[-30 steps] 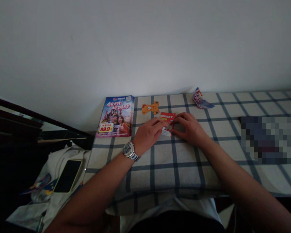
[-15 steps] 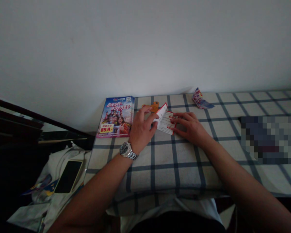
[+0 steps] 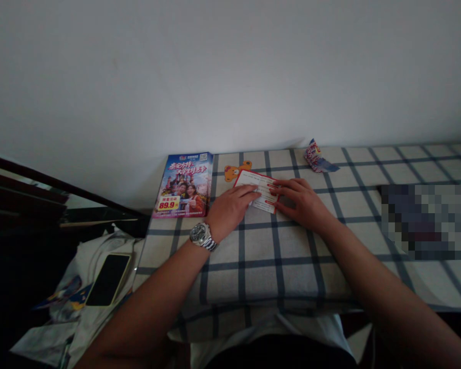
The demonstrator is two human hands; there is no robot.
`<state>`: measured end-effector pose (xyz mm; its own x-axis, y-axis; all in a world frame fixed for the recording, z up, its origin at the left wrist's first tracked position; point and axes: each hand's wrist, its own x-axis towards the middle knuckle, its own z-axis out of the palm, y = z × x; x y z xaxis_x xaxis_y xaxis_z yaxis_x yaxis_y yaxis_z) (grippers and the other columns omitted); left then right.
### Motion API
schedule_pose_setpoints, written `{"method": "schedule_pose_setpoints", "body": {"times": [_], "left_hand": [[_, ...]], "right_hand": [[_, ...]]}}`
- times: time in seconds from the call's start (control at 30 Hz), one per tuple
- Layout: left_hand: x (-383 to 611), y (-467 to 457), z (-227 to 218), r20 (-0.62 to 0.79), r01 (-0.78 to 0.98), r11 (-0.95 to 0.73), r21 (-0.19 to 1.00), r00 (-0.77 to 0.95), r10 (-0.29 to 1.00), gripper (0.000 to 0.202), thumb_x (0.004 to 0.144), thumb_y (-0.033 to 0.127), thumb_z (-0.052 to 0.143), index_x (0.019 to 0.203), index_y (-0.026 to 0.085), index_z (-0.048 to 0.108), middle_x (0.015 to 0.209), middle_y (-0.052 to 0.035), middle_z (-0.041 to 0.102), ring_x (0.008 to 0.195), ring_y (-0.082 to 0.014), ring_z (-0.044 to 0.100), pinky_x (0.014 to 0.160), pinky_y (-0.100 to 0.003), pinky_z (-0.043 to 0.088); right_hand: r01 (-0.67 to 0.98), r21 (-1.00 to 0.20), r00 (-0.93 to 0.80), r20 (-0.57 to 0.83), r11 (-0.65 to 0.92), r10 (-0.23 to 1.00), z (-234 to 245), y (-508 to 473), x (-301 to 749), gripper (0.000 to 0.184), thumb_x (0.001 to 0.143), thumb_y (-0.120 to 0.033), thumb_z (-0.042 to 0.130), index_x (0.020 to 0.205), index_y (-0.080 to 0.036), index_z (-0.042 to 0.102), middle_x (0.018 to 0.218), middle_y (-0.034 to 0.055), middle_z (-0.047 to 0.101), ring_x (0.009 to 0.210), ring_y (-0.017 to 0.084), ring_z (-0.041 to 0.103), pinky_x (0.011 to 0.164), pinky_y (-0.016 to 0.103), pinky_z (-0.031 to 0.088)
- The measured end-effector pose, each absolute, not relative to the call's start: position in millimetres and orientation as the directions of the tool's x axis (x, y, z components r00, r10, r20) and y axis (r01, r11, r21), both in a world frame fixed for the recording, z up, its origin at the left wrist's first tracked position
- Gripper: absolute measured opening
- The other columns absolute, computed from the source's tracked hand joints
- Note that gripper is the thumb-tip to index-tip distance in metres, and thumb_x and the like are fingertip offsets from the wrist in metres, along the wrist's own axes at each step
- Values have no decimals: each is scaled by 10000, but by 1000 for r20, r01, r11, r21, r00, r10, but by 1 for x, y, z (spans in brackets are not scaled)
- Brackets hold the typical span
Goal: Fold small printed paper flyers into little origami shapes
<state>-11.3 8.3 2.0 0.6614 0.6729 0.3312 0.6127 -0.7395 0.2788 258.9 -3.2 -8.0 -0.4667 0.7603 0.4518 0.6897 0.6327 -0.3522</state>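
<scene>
A small white leaflet (image 3: pixel 267 182) with a red border and printed lines lies on the checked cloth. Across its left part stretch the fingers of my left hand (image 3: pixel 228 207), lying fairly flat; the thumb is hidden. My right hand (image 3: pixel 301 201) rests at the leaflet's right edge, its fingers apart and their tips on the paper. Just behind the leaflet is an orange bear-shaped cutout (image 3: pixel 234 171), partly covered by it. To the left of my left hand lies a colourful stack of flyers (image 3: pixel 186 187) marked 89.9.
A checked cloth (image 3: pixel 303 266) covers the table, which meets a pale wall (image 3: pixel 230 77). Crumpled printed paper (image 3: pixel 318 158) stands near the wall. A blurred-out dark item (image 3: pixel 418 220) lies at right. Below the left edge, a phone (image 3: pixel 109 279) rests on white bags (image 3: pixel 71 320).
The leaflet's raised left flap has gone down flat under my left hand, whose fingers have straightened over it. More of the bear cutout shows. My right hand has stayed in place.
</scene>
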Motion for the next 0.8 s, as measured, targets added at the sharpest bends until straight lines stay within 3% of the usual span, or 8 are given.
{"method": "schedule_pose_setpoints", "body": {"times": [0.1, 0.23, 0.6, 0.8], "left_hand": [[-11, 8, 1, 328, 609, -738, 292, 661, 675, 329, 1024, 210, 604, 1349, 206, 658, 1446, -85, 640, 1314, -238, 619, 1149, -455, 522], [-11, 7, 3, 321, 614, -730, 300, 656, 684, 411, 975, 381, 711, 1346, 212, 657, 1472, -90, 623, 1325, -268, 609, 1150, -475, 512], [-9, 9, 1, 328, 627, -709, 323, 628, 705, 357, 978, 336, 718, 1313, 220, 681, 1420, -66, 664, 1293, -251, 631, 1127, -457, 530], [-10, 9, -1, 340, 620, -722, 307, 637, 691, 309, 1007, 352, 675, 1292, 236, 702, 1426, -65, 659, 1293, -254, 629, 1116, -470, 535]], "right_hand": [[685, -351, -473, 453, 639, 756, -9, -2, 260, 332, 950, -293, 719, 1279, -243, 716, 1359, 112, 700, 1175, 326, 631, 1030, 544, 544], [682, -357, -473, 450, 638, 758, -11, -1, 261, 339, 944, -299, 726, 1278, -242, 718, 1366, 118, 697, 1188, 330, 631, 1048, 550, 531], [660, -375, -488, 446, 651, 751, -9, -2, 262, 355, 962, -312, 705, 1310, -244, 685, 1391, 123, 676, 1232, 324, 624, 1059, 545, 524], [632, -371, -525, 442, 681, 728, -4, -2, 267, 380, 924, -101, 613, 1264, -251, 691, 1448, 110, 637, 1263, 323, 596, 1069, 568, 513]]}}
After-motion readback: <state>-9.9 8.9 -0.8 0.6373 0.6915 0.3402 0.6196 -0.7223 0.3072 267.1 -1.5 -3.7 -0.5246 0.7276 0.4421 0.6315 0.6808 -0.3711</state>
